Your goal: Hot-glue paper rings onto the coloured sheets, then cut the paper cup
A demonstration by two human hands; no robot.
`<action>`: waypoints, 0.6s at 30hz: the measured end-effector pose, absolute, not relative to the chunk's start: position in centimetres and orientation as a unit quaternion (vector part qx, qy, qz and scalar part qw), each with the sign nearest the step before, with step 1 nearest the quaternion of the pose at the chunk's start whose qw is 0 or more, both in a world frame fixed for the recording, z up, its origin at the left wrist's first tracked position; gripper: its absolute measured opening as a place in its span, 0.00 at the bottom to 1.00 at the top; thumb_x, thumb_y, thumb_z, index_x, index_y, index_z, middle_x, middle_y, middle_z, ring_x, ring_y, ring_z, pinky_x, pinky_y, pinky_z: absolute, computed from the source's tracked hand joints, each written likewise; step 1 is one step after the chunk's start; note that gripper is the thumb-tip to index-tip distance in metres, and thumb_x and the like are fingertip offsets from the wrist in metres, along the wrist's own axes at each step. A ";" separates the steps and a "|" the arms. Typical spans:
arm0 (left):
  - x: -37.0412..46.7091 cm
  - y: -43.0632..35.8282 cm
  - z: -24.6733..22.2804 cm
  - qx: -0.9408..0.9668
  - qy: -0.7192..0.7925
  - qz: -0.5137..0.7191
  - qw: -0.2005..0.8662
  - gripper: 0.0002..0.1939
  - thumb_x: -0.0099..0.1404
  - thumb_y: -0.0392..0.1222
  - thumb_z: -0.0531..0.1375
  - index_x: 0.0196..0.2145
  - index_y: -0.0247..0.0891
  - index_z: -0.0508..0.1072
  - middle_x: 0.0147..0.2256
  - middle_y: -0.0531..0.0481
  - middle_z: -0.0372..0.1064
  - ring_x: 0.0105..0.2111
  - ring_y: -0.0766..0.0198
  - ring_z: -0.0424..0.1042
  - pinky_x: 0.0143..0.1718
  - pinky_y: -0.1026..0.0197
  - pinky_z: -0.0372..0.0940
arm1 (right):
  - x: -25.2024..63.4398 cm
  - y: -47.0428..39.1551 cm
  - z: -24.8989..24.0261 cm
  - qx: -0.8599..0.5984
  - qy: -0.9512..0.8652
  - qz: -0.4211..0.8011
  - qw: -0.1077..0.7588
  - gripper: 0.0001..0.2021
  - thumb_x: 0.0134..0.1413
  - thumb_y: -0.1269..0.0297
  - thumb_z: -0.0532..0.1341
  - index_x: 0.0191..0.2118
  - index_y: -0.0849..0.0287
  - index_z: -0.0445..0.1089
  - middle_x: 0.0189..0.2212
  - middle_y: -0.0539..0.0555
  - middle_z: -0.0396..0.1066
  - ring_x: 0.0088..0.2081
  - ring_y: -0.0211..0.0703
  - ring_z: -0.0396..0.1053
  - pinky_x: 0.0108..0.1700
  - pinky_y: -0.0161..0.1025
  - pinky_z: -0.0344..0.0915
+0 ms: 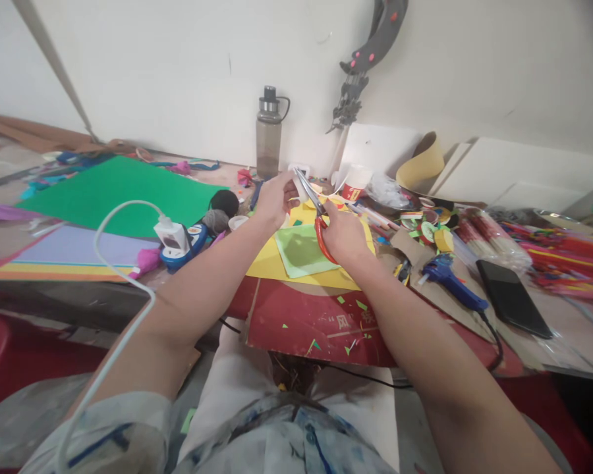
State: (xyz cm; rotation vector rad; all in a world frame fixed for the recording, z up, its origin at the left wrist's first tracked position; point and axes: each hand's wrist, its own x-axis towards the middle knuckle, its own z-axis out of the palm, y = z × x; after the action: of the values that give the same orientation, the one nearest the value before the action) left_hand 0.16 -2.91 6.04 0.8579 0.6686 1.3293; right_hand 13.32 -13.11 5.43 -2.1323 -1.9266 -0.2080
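My right hand (343,230) is closed around the orange handles of a pair of scissors (312,192), whose metal blades point up and to the left. The blade tips lie close to my left hand (275,199), whose fingers pinch a small white piece (300,189). Below both hands, light green paper (304,252) rests on a yellow sheet (267,262). Small green scraps are scattered over the red board (296,322) at the table's front edge.
A bottle (268,141) stands by the wall. Left are a green sheet (123,194) and a power strip (180,250) with a white cable. Right are a blue glue gun (454,282), a phone (514,297), tape rolls and pipe cleaners (568,260).
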 end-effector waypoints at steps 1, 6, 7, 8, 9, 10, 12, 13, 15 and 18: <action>0.1 -2.7 6.1 0.366 0.293 0.585 0.662 0.10 0.71 0.39 0.66 0.31 0.37 0.72 0.25 0.54 0.72 0.23 0.72 0.70 0.24 0.68 0.61 | 13.3 -13.1 5.4 -0.732 -0.665 -0.071 0.130 0.18 0.74 0.63 0.52 0.61 0.60 0.71 0.43 0.65 0.81 0.44 0.61 0.78 0.41 0.45 0.62; 0.0 -2.9 6.1 0.376 0.295 0.596 0.646 0.15 0.71 0.32 0.65 0.26 0.38 0.68 0.24 0.55 0.70 0.22 0.74 0.68 0.25 0.69 0.61 | 13.5 -13.1 5.0 -0.725 -0.672 -0.062 0.139 0.18 0.73 0.62 0.52 0.61 0.59 0.70 0.45 0.65 0.81 0.44 0.61 0.77 0.41 0.45 0.61; 0.2 -3.1 6.1 0.386 0.296 0.595 0.640 0.16 0.71 0.32 0.64 0.26 0.38 0.66 0.24 0.56 0.69 0.22 0.74 0.68 0.25 0.69 0.60 | 13.6 -13.0 5.0 -0.725 -0.671 -0.062 0.141 0.18 0.74 0.61 0.51 0.61 0.59 0.70 0.45 0.65 0.81 0.44 0.61 0.77 0.41 0.45 0.61; 0.3 -3.3 6.1 0.393 0.298 0.594 0.636 0.17 0.72 0.32 0.64 0.26 0.38 0.66 0.23 0.56 0.69 0.22 0.74 0.68 0.25 0.69 0.60 | 13.6 -13.0 4.9 -0.727 -0.669 -0.065 0.143 0.19 0.74 0.61 0.51 0.61 0.59 0.70 0.46 0.66 0.80 0.45 0.61 0.77 0.40 0.45 0.61; 0.4 -3.5 6.1 0.398 0.302 0.592 0.632 0.18 0.72 0.32 0.65 0.25 0.38 0.65 0.23 0.56 0.69 0.22 0.74 0.69 0.25 0.69 0.60 | 13.7 -13.0 4.8 -0.729 -0.666 -0.070 0.144 0.19 0.74 0.61 0.51 0.61 0.60 0.70 0.47 0.66 0.80 0.45 0.61 0.77 0.41 0.45 0.61; 0.5 -3.7 6.1 0.400 0.307 0.591 0.630 0.18 0.72 0.32 0.65 0.25 0.38 0.64 0.23 0.57 0.69 0.23 0.74 0.69 0.25 0.69 0.60 | 13.8 -12.9 4.7 -0.730 -0.663 -0.075 0.145 0.19 0.74 0.61 0.52 0.62 0.60 0.70 0.47 0.66 0.80 0.46 0.61 0.77 0.41 0.45 0.61; 0.7 -4.0 6.2 0.401 0.313 0.591 0.626 0.18 0.72 0.32 0.64 0.26 0.38 0.64 0.23 0.57 0.70 0.23 0.74 0.69 0.25 0.70 0.60 | 13.9 -12.8 4.6 -0.732 -0.660 -0.082 0.147 0.19 0.73 0.62 0.52 0.61 0.59 0.70 0.47 0.66 0.80 0.46 0.61 0.77 0.41 0.45 0.61; 0.7 -4.1 6.3 0.403 0.314 0.591 0.625 0.18 0.73 0.32 0.64 0.26 0.38 0.64 0.23 0.57 0.70 0.23 0.74 0.69 0.25 0.70 0.60 | 13.9 -12.7 4.6 -0.732 -0.660 -0.083 0.148 0.18 0.73 0.62 0.52 0.61 0.59 0.70 0.47 0.66 0.80 0.46 0.61 0.77 0.41 0.45 0.61; 0.7 -4.1 6.4 0.406 0.311 0.593 0.621 0.18 0.73 0.32 0.63 0.26 0.38 0.64 0.23 0.57 0.69 0.23 0.74 0.69 0.25 0.70 0.60 | 13.9 -12.7 4.6 -0.730 -0.661 -0.080 0.152 0.18 0.73 0.63 0.52 0.60 0.59 0.70 0.47 0.65 0.80 0.46 0.61 0.77 0.41 0.45 0.61; 0.5 -4.2 6.7 0.409 0.306 0.598 0.618 0.19 0.74 0.30 0.61 0.25 0.38 0.64 0.23 0.57 0.69 0.22 0.74 0.68 0.25 0.69 0.60 | 13.7 -12.8 4.9 -0.732 -0.661 -0.074 0.149 0.18 0.73 0.64 0.51 0.61 0.59 0.70 0.46 0.66 0.81 0.45 0.60 0.77 0.41 0.45 0.62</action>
State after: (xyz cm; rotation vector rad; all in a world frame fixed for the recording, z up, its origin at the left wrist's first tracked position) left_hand 0.51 -4.19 6.71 0.9411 0.7035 1.3755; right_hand 13.74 -12.81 4.92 -2.1031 -1.9013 -0.2125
